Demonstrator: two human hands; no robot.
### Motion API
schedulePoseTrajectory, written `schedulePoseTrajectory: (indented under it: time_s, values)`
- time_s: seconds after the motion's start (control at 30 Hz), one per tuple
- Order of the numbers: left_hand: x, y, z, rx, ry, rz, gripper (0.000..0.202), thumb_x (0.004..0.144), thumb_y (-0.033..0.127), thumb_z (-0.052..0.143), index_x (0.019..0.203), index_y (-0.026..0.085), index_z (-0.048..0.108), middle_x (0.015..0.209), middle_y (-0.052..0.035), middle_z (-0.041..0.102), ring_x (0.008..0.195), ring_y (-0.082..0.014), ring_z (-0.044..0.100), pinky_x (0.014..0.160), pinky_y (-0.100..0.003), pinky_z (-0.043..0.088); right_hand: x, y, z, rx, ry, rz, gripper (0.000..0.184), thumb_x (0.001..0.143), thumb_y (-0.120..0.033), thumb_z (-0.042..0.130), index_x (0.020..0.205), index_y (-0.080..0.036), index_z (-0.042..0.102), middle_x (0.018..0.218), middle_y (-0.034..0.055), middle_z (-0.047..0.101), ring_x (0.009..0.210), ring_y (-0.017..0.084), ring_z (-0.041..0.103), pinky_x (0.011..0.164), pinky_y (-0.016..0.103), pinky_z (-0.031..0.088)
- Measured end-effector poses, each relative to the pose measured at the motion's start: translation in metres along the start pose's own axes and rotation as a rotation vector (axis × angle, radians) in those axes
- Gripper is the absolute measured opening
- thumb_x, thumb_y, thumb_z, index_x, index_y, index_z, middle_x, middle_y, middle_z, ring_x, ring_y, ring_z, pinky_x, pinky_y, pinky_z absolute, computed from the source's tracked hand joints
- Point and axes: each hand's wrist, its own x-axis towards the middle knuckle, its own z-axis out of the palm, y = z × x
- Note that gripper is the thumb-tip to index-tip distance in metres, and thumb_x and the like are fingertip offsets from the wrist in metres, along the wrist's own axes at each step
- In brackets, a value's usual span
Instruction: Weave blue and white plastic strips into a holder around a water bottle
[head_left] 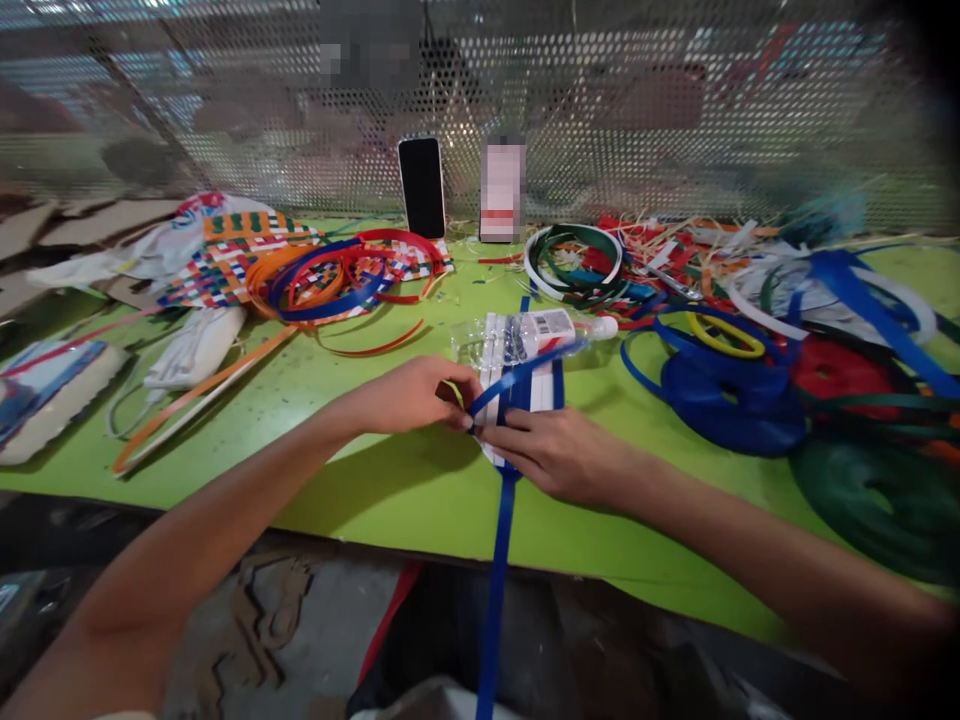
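On the green table, a small woven piece of white and blue plastic straps (541, 388) lies in front of me. My left hand (442, 395) is closed, its fingertips pinching a blue strap (514, 378) at the piece's left edge. This strap arches up over the weave to the right. My right hand (551, 450) grips the near part of the piece, fingers close to the left fingertips; its thumb is hidden. A clear plastic bottle (510, 338) lies on its side across the far end. Another blue strap (499, 580) hangs over the table's front edge.
Blue (720, 400) and green strap rolls (862, 490) lie at the right, near tangled scraps. Coiled orange straps (281, 280) and a multicoloured woven piece (225, 270) are at the left. Two phones, one dark (422, 188), one pale (502, 195), lean against the mesh (600, 120).
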Motion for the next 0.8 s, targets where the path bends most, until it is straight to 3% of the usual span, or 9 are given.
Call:
schedulePoseTrajectory:
  time_s: [0.07, 0.23, 0.33, 0.5, 0.8]
  values:
    - [-0.002, -0.003, -0.004, -0.016, -0.049, 0.04, 0.019, 0.082, 0.009, 0.073, 0.096, 0.019, 0.078, 0.092, -0.0024, 0.083, 0.086, -0.019, 0.078, 0.081, -0.029, 0.059, -0.001, 0.0, 0.001, -0.01, 0.013, 0.01, 0.035, 0.112, -0.023, 0.056, 0.143, -0.022, 0.073, 0.114, 0.0091, 0.079, 0.074, 0.015, 0.067, 0.062, 0.031, 0.036]
    - [-0.003, -0.006, -0.007, 0.129, -0.005, 0.037, 0.019, 0.085, 0.011, 0.074, 0.099, 0.02, 0.084, 0.093, -0.003, 0.083, 0.083, -0.0185, 0.076, 0.078, -0.029, 0.056, -0.001, 0.0, 0.001, -0.043, 0.009, -0.024, 0.036, 0.112, -0.02, 0.054, 0.143, -0.019, 0.072, 0.111, 0.0089, 0.077, 0.075, 0.016, 0.067, 0.06, 0.032, 0.037]
    - [-0.001, -0.006, -0.002, 0.197, 0.051, 0.044, 0.005, 0.086, 0.017, 0.082, 0.092, 0.018, 0.081, 0.084, -0.0016, 0.079, 0.078, -0.0172, 0.071, 0.072, -0.028, 0.051, -0.001, 0.0, 0.001, -0.057, 0.033, -0.057, 0.036, 0.112, -0.019, 0.052, 0.142, -0.016, 0.071, 0.104, 0.0082, 0.075, 0.076, 0.017, 0.068, 0.06, 0.032, 0.038]
    - [0.002, -0.008, 0.009, 0.177, 0.124, 0.074, 0.009, 0.089, 0.02, 0.084, 0.095, 0.019, 0.077, 0.083, 0.0006, 0.075, 0.076, -0.0158, 0.066, 0.071, -0.027, 0.048, -0.002, 0.001, 0.003, -0.091, 0.07, -0.068, 0.037, 0.115, -0.022, 0.047, 0.143, -0.017, 0.07, 0.1, 0.0073, 0.075, 0.075, 0.016, 0.067, 0.059, 0.031, 0.035]
    - [-0.003, -0.007, 0.025, 0.166, 0.214, -0.029, 0.012, 0.091, 0.02, 0.08, 0.094, 0.021, 0.069, 0.082, 0.0013, 0.072, 0.072, -0.0155, 0.064, 0.066, -0.029, 0.045, -0.004, 0.002, 0.005, -0.088, 0.062, -0.059, 0.04, 0.115, -0.022, 0.045, 0.146, -0.017, 0.07, 0.102, 0.0088, 0.075, 0.077, 0.017, 0.068, 0.06, 0.031, 0.038]
